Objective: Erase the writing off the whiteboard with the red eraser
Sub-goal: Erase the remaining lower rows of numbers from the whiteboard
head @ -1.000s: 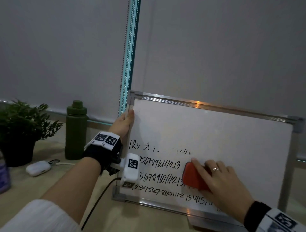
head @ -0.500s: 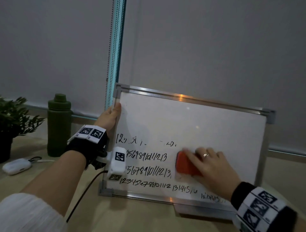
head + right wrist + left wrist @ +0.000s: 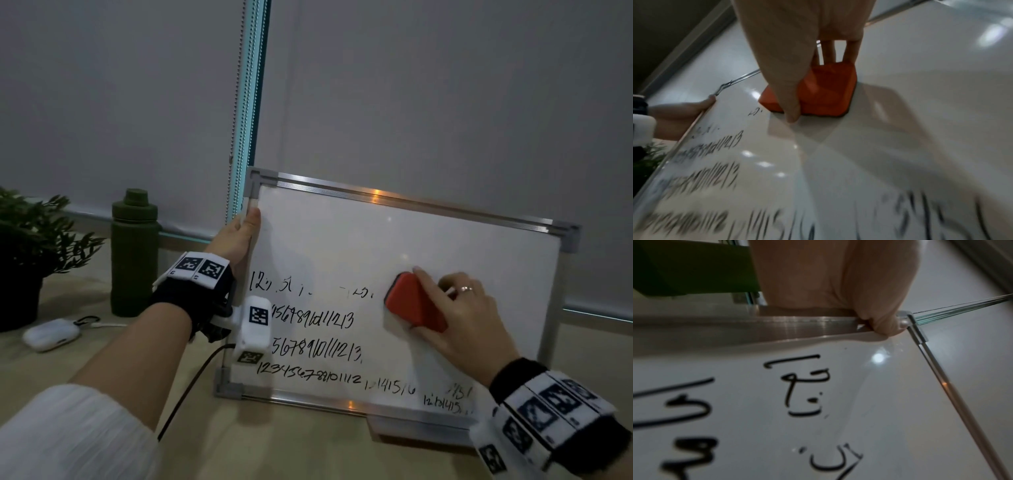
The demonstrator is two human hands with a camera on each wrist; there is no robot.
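A metal-framed whiteboard (image 3: 445,246) leans upright against the wall blind, with rows of black numbers (image 3: 311,320) over its lower left. My right hand (image 3: 459,315) grips the red eraser (image 3: 412,303) and presses it flat on the board right of the number rows; in the right wrist view the thumb and fingers clasp the eraser (image 3: 824,91). My left hand (image 3: 239,240) holds the board's left frame near the top corner, thumb on the front edge (image 3: 885,326). The board right of the eraser is wiped.
A dark green bottle (image 3: 135,253) stands left of the board, beside a potted plant (image 3: 30,253). A small white case (image 3: 51,334) with a loop lies on the wooden desk (image 3: 274,442). A black cable (image 3: 191,380) runs down from my left wrist.
The eraser in my right hand has moved up the board, off the second and third number rows to beside the top row's end. My left hand keeps its hold on the frame.
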